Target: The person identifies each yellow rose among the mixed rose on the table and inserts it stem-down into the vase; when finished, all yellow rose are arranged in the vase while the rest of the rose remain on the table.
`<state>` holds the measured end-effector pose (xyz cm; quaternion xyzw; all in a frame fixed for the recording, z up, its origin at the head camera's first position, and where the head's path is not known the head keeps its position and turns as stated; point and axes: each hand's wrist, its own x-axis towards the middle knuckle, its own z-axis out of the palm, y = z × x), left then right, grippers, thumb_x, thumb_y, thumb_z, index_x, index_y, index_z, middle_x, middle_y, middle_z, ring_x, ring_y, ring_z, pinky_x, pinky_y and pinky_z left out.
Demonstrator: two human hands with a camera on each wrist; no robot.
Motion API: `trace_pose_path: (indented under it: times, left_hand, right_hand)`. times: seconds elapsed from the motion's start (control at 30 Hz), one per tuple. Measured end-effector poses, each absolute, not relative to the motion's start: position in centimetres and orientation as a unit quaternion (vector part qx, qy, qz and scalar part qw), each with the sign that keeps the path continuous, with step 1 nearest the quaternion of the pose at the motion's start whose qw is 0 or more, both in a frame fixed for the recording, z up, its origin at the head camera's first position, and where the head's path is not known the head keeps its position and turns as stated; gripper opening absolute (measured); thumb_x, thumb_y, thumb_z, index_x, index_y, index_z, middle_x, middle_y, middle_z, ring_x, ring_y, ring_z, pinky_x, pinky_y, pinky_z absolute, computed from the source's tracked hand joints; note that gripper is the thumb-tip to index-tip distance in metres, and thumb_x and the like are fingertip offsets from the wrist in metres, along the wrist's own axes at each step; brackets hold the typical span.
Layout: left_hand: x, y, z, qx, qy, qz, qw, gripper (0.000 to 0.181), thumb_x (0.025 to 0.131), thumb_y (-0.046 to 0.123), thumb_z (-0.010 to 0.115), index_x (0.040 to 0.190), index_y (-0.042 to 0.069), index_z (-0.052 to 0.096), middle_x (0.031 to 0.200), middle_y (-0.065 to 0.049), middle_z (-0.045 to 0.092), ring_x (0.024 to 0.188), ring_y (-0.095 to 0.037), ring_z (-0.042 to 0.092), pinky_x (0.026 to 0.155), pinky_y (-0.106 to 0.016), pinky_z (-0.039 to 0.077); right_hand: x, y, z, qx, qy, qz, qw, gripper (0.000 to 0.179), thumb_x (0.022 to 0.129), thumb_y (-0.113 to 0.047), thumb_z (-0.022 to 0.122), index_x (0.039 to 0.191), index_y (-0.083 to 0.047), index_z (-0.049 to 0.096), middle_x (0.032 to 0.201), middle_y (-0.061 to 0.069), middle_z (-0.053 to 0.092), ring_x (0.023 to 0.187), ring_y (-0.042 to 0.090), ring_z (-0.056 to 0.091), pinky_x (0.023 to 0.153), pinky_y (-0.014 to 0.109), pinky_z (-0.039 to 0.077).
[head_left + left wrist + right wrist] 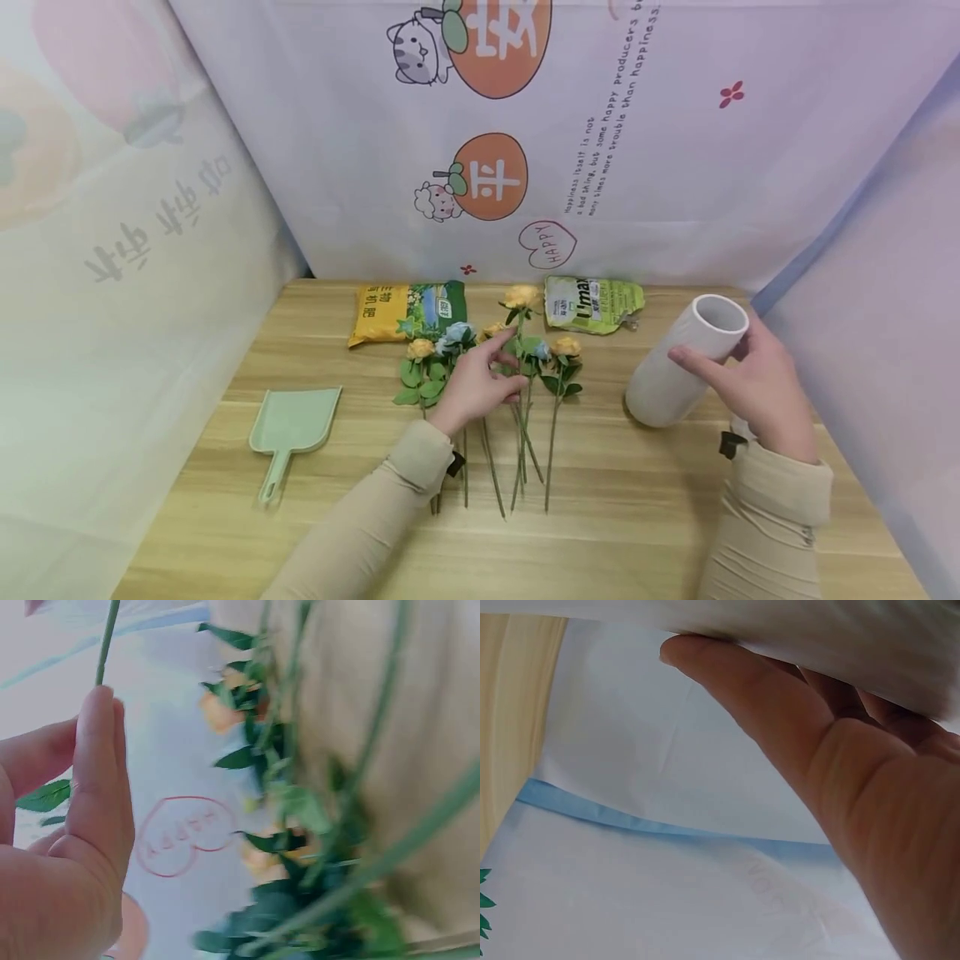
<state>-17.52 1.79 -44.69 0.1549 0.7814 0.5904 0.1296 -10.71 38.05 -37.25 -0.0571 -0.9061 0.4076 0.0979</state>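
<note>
My left hand [480, 385] pinches the stem of a yellow rose [522, 297], whose bloom points toward the back wall. In the left wrist view the rose's green stem [107, 645] shows between the fingertips. Around and under this hand lie several more artificial roses, among them a blue one [455, 335] and a yellow one [566, 346] with their stems toward me. At the right, my right hand [772, 392] grips a white vase [667, 375] near its open mouth, tilting it. The right wrist view has the thumb along the vase's side [840, 645].
A yellow and green packet [382, 312] lies at the back left of the wooden table [600, 533]. Behind the roses is a green and white pouch [588, 304]. A pale green dustpan [296, 419] rests at the left. Printed cloth walls [675, 167] enclose the table.
</note>
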Motion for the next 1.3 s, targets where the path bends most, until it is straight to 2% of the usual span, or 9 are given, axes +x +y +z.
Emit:
trace_pose_path:
  times: [0.07, 0.13, 0.2, 0.3, 0.5, 0.7, 0.9, 1.17, 1.3]
  left_hand:
    - [-17.9, 2.2, -43.5, 0.174, 0.776, 0.597, 0.103, 0.085, 0.098, 0.003, 0.080, 0.169, 0.020, 0.037, 0.129, -0.020, 0.068, 0.081, -0.030, 0.077, 0.075, -0.043, 0.068]
    - [-18.4, 2.7, -42.0, 0.189, 0.768, 0.608, 0.076, 0.083, 0.098, 0.003, 0.079, 0.169, 0.019, 0.039, 0.127, -0.017, 0.070, 0.083, -0.027, 0.077, 0.073, -0.038, 0.068]
    - [-19.0, 3.4, -40.2, 0.200, 0.752, 0.626, 0.049, 0.082, 0.098, 0.003, 0.080, 0.168, 0.018, 0.040, 0.126, -0.013, 0.071, 0.086, -0.026, 0.078, 0.074, -0.034, 0.068]
    - [-20.0, 4.7, -36.9, 0.224, 0.713, 0.665, 0.005, 0.080, 0.097, 0.002, 0.080, 0.166, 0.020, 0.044, 0.125, -0.010, 0.072, 0.091, -0.028, 0.078, 0.078, -0.036, 0.068]
    - [-21.7, 7.5, -30.9, 0.286, 0.644, 0.704, -0.094, 0.076, 0.097, -0.002, 0.079, 0.163, 0.020, 0.050, 0.120, -0.012, 0.073, 0.093, -0.031, 0.078, 0.080, -0.039, 0.068]
    - [-21.8, 11.8, -26.9, 0.313, 0.567, 0.754, -0.111, 0.074, 0.095, -0.009, 0.078, 0.161, 0.015, 0.053, 0.117, -0.011, 0.072, 0.091, -0.026, 0.077, 0.083, -0.041, 0.068]
    - [-21.4, 15.8, -25.7, 0.334, 0.553, 0.754, -0.121, 0.074, 0.095, -0.010, 0.077, 0.161, 0.010, 0.051, 0.118, -0.013, 0.073, 0.089, -0.019, 0.078, 0.083, -0.037, 0.067]
    - [-21.7, 18.9, -27.3, 0.341, 0.586, 0.719, -0.152, 0.072, 0.098, -0.005, 0.077, 0.162, 0.011, 0.049, 0.120, -0.013, 0.075, 0.089, -0.008, 0.077, 0.081, -0.028, 0.066]
    - [-21.7, 19.8, -28.6, 0.349, 0.609, 0.697, -0.148, 0.070, 0.099, -0.003, 0.076, 0.163, 0.009, 0.048, 0.121, -0.015, 0.075, 0.090, -0.009, 0.077, 0.080, -0.025, 0.065]
  right_hand:
    - [-10.6, 38.1, -37.2, -0.058, -0.907, 0.406, 0.096, 0.078, 0.090, -0.049, 0.088, 0.153, -0.022, 0.049, 0.144, 0.010, 0.062, 0.136, 0.037, 0.057, 0.092, 0.033, 0.050]
    - [-10.5, 38.2, -37.1, -0.056, -0.906, 0.410, 0.092, 0.081, 0.090, -0.049, 0.088, 0.154, -0.020, 0.048, 0.145, 0.011, 0.061, 0.138, 0.038, 0.057, 0.094, 0.036, 0.052]
    - [-10.5, 38.2, -37.0, -0.057, -0.905, 0.412, 0.089, 0.083, 0.090, -0.050, 0.088, 0.155, -0.019, 0.047, 0.146, 0.013, 0.061, 0.139, 0.040, 0.056, 0.097, 0.045, 0.053]
    - [-10.4, 38.2, -37.0, -0.058, -0.904, 0.415, 0.087, 0.086, 0.089, -0.051, 0.089, 0.156, -0.017, 0.046, 0.147, 0.013, 0.060, 0.140, 0.041, 0.056, 0.100, 0.056, 0.052]
    - [-10.4, 38.0, -36.9, -0.054, -0.903, 0.416, 0.088, 0.087, 0.089, -0.051, 0.089, 0.155, -0.014, 0.047, 0.145, 0.016, 0.061, 0.139, 0.043, 0.056, 0.101, 0.061, 0.050]
    - [-10.4, 38.2, -36.9, -0.051, -0.903, 0.416, 0.096, 0.087, 0.088, -0.049, 0.090, 0.154, -0.012, 0.047, 0.144, 0.016, 0.061, 0.137, 0.041, 0.056, 0.100, 0.060, 0.049]
    - [-10.5, 38.2, -37.2, -0.047, -0.896, 0.429, 0.099, 0.087, 0.089, -0.047, 0.090, 0.155, -0.012, 0.047, 0.145, 0.013, 0.058, 0.134, 0.037, 0.056, 0.099, 0.055, 0.049]
    - [-10.5, 38.4, -37.2, -0.035, -0.899, 0.423, 0.110, 0.083, 0.089, -0.044, 0.091, 0.153, -0.012, 0.051, 0.143, 0.011, 0.057, 0.128, 0.035, 0.059, 0.093, 0.044, 0.050]
    - [-10.7, 38.4, -37.2, -0.027, -0.899, 0.420, 0.120, 0.082, 0.089, -0.041, 0.092, 0.153, -0.010, 0.051, 0.142, 0.012, 0.057, 0.128, 0.037, 0.059, 0.097, 0.051, 0.050]
